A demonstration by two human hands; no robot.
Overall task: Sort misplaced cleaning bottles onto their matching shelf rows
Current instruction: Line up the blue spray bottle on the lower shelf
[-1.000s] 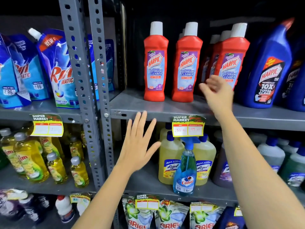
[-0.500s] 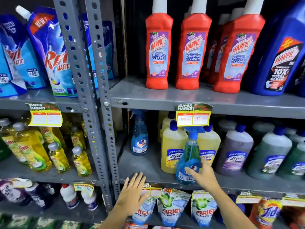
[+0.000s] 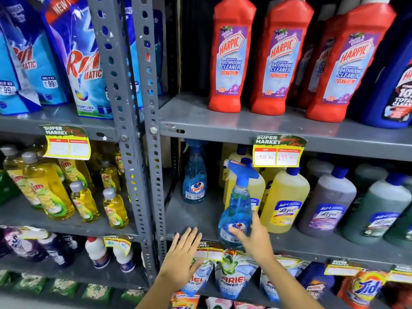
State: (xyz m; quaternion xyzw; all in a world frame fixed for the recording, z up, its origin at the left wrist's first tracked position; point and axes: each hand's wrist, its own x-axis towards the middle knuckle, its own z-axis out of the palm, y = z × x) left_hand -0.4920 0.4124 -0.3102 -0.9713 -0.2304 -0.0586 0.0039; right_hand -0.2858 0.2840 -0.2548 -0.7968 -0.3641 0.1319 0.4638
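Note:
A blue Colin spray bottle [image 3: 236, 204] stands tilted at the front of the middle shelf [image 3: 194, 215], in front of yellow Lizol bottles [image 3: 284, 199]. My right hand [image 3: 253, 236] wraps around its lower body. A second Colin spray bottle [image 3: 194, 179] stands upright farther back at the left of the same shelf. My left hand [image 3: 181, 258] hovers with fingers spread in front of the shelf's front edge, holding nothing.
Red Harpic bathroom cleaner bottles [image 3: 230, 56] and a blue Harpic bottle [image 3: 394, 90] fill the shelf above. Purple [image 3: 327, 204] and green [image 3: 379, 210] Lizol bottles stand to the right. Yellow Vim bottles [image 3: 49, 188] sit left of the grey upright posts [image 3: 142, 130]. Ariel pouches [image 3: 231, 277] hang below.
My right hand has closed around the front Colin bottle and tipped it. The camera has moved closer to the shelves. My left hand stays spread by the shelf edge.

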